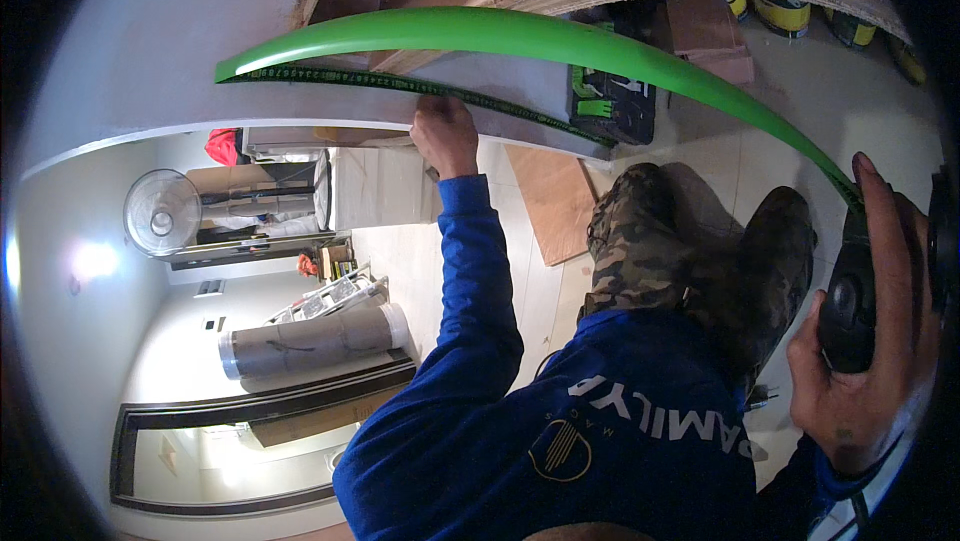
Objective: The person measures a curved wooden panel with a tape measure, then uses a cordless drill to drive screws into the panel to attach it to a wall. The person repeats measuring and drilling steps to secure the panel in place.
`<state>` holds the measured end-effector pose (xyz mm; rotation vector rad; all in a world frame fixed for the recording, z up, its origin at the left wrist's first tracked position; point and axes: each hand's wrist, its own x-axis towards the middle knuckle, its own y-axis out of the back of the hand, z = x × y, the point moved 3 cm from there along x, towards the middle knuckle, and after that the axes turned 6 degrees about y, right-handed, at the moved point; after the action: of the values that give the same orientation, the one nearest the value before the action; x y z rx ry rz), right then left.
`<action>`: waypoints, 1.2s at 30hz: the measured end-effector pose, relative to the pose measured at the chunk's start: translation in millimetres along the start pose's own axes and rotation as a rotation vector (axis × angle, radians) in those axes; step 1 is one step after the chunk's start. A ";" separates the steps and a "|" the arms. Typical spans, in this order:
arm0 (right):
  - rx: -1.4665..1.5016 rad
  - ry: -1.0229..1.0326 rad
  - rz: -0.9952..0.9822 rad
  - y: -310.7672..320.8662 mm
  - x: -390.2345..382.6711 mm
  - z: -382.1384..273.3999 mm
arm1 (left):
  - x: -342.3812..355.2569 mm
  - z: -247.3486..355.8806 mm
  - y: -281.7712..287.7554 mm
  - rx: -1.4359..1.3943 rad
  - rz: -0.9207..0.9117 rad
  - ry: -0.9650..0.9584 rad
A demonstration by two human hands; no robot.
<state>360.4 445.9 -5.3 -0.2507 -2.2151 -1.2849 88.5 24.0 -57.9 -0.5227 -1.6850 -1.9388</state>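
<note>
The right hand [860, 406] has its thumb and fingers around a black tape measure [848, 316], and its green strip [450, 33] makes a big arch over to a pale, smooth board [300, 104]. The left hand [447, 133] is curled up at the board's white edge; I can't tell if it pinches anything. A brown sheet [550, 199] lies on the shiny floor [415, 261], and a fat gray roll [310, 343] is near a white ladder [335, 298].

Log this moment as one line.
left hand: curled at edge of pale panel, grip unclear | right hand: holding black tape-measure case | green tape blade: extended, bowed
</note>
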 end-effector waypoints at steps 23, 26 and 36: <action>0.039 -0.127 -0.099 1.8 1.6 -9.2 | -1.8 -11.1 -4.2 -0.022 0.016 0.042; 0.134 -0.175 0.080 -22.3 -15.2 -1.5 | -10.5 -22.9 -2.0 -0.166 0.090 0.064; 0.737 -0.482 0.177 -104.0 -180.8 -4.6 | -28.0 47.9 118.1 -0.951 0.405 -0.165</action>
<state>467.3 408.3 -180.5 -0.4839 -2.8186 -0.2656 180.3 63.5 26.0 -1.2702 -0.5420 -2.3070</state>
